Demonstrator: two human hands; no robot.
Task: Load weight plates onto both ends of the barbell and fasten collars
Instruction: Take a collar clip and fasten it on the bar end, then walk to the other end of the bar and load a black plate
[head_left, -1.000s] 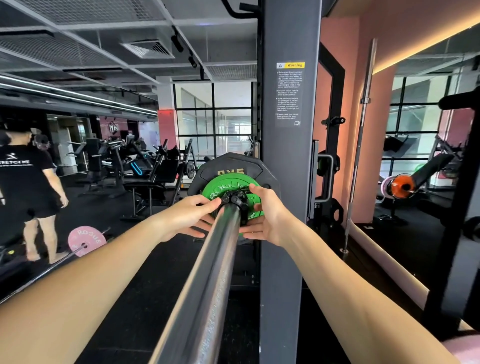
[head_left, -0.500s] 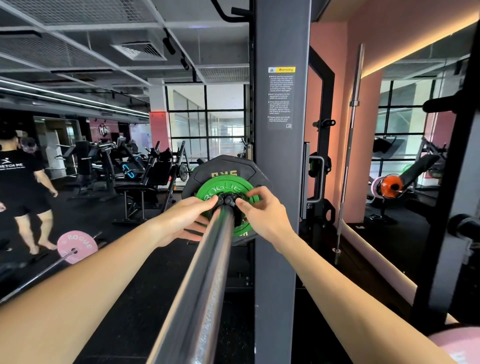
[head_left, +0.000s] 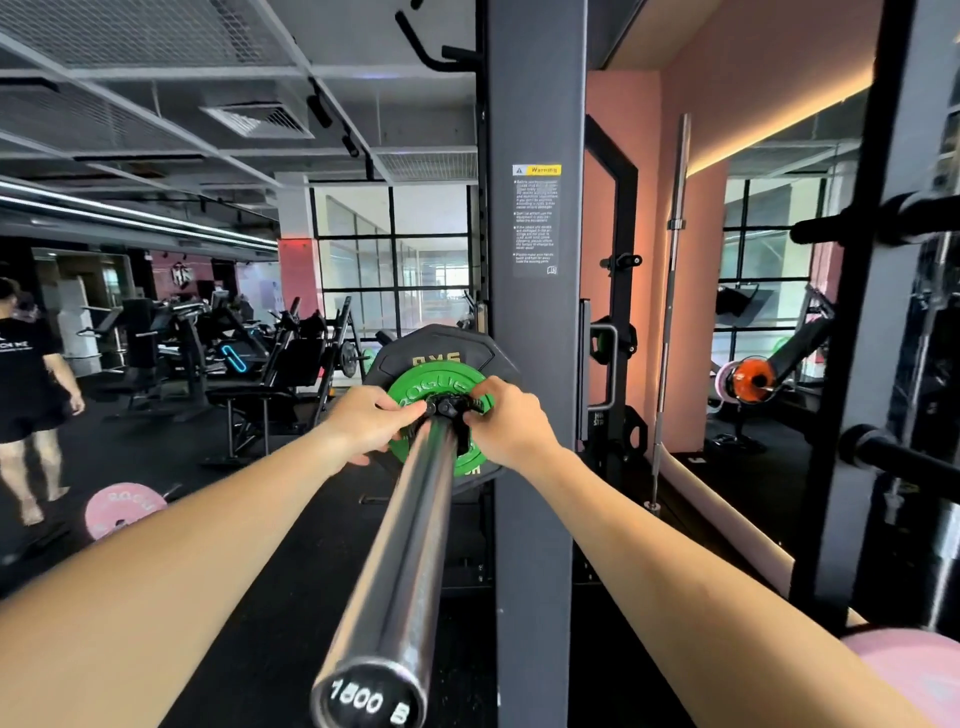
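Note:
The steel barbell sleeve runs from the bottom centre away from me, its end cap in the foreground. On it sit a large black plate and, in front, a smaller green plate. A black collar is around the sleeve, pressed against the green plate. My left hand pinches the collar's left side. On the right side my right hand grips the collar and its lever.
A dark rack upright stands just right of the plates. A pink plate on another bar lies on the floor at left, near a person walking. Another pink plate shows bottom right. A spare bar leans on the pink wall.
The view has pulled back, so the sleeve's end cap now shows. Both hands have stayed on the collar against the green plate. The person at left has walked further left.

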